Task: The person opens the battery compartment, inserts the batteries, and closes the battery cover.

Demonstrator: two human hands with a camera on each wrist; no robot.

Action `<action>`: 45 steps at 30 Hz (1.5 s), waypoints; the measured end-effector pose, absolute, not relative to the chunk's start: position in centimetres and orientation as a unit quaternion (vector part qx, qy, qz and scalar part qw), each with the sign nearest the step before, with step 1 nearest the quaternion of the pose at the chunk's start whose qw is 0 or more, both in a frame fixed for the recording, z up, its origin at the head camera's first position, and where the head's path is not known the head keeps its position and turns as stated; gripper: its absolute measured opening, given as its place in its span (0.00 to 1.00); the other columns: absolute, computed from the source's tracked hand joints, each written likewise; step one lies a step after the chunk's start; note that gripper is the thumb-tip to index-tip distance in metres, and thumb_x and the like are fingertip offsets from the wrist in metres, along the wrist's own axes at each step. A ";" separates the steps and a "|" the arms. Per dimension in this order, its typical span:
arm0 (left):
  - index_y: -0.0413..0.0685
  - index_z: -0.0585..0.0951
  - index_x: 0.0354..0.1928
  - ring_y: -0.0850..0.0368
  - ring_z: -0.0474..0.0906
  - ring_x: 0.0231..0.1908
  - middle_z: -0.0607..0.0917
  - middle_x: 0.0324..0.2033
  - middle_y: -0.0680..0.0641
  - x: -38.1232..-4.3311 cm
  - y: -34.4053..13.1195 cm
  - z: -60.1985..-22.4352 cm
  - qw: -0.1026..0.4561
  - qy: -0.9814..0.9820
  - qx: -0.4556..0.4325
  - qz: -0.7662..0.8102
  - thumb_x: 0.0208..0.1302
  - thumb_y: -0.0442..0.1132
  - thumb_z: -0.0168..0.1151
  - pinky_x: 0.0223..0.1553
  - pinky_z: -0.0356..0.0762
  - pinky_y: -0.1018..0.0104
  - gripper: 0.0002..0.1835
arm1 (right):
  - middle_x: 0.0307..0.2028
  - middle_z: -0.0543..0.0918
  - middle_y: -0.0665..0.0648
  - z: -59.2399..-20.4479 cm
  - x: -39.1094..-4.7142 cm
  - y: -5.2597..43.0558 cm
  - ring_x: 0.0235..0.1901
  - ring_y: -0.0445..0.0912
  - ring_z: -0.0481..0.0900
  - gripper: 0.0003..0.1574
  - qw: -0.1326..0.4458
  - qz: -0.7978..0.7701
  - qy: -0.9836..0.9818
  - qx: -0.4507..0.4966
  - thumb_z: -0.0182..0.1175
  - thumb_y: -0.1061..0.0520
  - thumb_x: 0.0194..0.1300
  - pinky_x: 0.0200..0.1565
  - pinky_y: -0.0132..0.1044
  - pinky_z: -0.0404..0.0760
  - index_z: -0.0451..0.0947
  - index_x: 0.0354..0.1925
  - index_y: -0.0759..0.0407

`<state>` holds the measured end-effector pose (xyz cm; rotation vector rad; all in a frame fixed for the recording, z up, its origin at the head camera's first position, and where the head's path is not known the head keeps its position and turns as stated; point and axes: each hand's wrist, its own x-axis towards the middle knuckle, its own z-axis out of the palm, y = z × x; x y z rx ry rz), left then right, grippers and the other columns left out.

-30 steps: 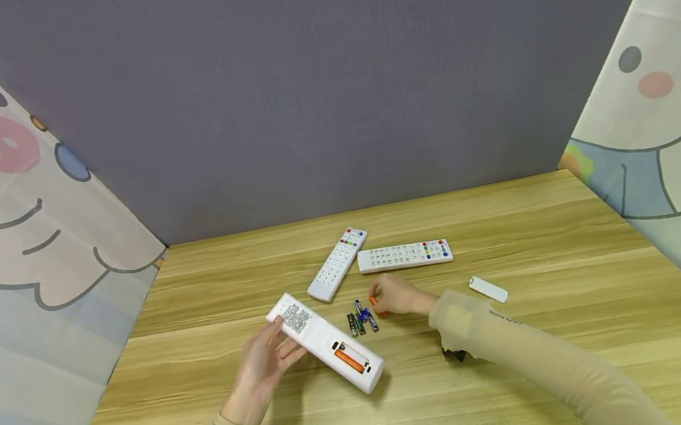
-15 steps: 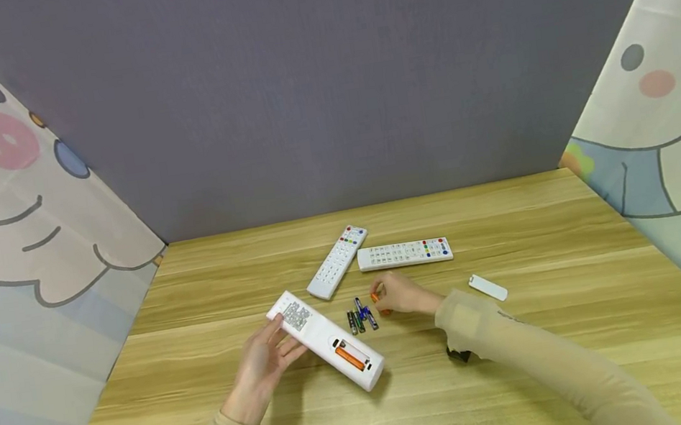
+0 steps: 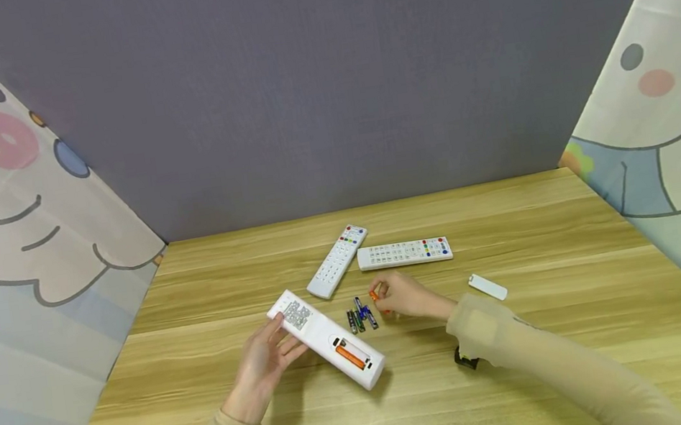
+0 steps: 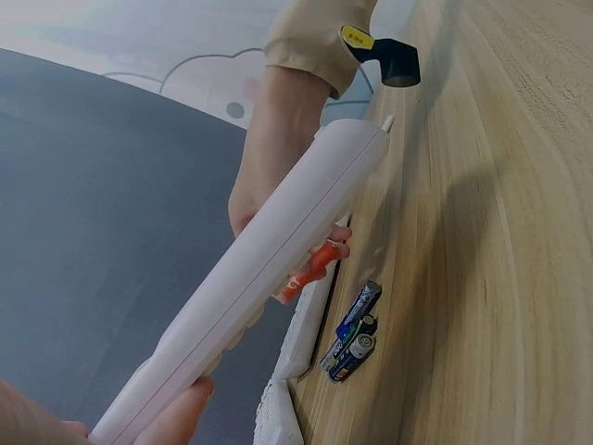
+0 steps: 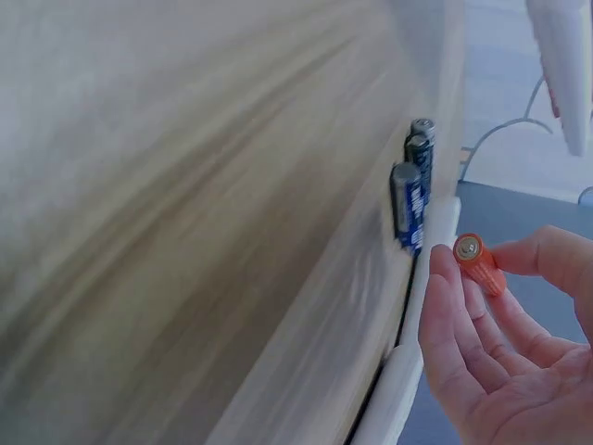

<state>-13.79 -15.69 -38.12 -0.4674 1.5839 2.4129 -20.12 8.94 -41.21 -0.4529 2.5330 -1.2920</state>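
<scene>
My left hand (image 3: 260, 367) grips a white remote control (image 3: 321, 333) by its far-left end, thumb on top. The remote's back faces up, with its battery compartment uncovered. One orange battery (image 3: 351, 357) lies in that compartment, beside a vacant slot. My right hand (image 3: 406, 295) pinches a second orange battery (image 5: 482, 269) between thumb and fingers, above the table. In the right wrist view, one metal end of it points toward the camera. Just left of that hand, several dark blue and green batteries (image 3: 360, 316) lie in a cluster. The left wrist view shows the remote edge-on.
Two more white remotes lie button side up behind the batteries: one slanted (image 3: 337, 262), one crosswise (image 3: 404, 253). A small white battery cover (image 3: 488, 287) rests on the wooden table (image 3: 459, 406) right of my right hand. A grey panel (image 3: 331, 97) stands along the back edge.
The right wrist and sleeve have shifted slightly right, and the orange battery has turned a little in the fingers. The left hand and its remote stay almost still.
</scene>
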 end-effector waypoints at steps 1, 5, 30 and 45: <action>0.33 0.57 0.60 0.51 0.79 0.35 0.75 0.39 0.45 -13.8 -15.7 -38.1 0.109 0.538 -0.159 0.821 0.67 0.37 0.41 0.45 0.76 0.56 0.22 | 0.24 0.76 0.54 -41.1 -20.0 9.0 0.17 0.50 0.76 0.20 0.129 -0.448 0.871 -0.157 0.59 0.69 0.49 0.18 0.34 0.78 0.72 0.44 0.68; 0.33 0.58 0.60 0.52 0.79 0.34 0.77 0.38 0.47 -13.8 -15.6 -38.1 0.107 0.537 -0.159 0.822 0.67 0.37 0.41 0.45 0.77 0.56 0.22 | 0.26 0.76 0.55 -40.8 -19.5 9.0 0.19 0.50 0.76 0.20 0.125 -0.468 0.861 -0.157 0.58 0.69 0.48 0.20 0.36 0.79 0.72 0.44 0.67; 0.34 0.60 0.58 0.52 0.79 0.33 0.76 0.36 0.46 -13.9 -15.5 -37.8 0.097 0.522 -0.162 0.832 0.67 0.36 0.42 0.44 0.77 0.56 0.20 | 0.34 0.76 0.61 -38.8 -15.5 9.3 0.23 0.53 0.75 0.24 0.138 -0.530 0.806 -0.223 0.58 0.68 0.51 0.25 0.48 0.79 0.72 0.50 0.64; 0.37 0.64 0.53 0.51 0.80 0.34 0.78 0.36 0.46 -13.8 -15.2 -37.6 0.094 0.500 -0.151 0.848 0.67 0.37 0.44 0.44 0.77 0.55 0.15 | 0.33 0.80 0.55 -38.3 -13.4 9.1 0.26 0.44 0.75 0.16 0.091 -0.514 0.827 -0.206 0.62 0.61 0.52 0.22 0.34 0.78 0.79 0.42 0.59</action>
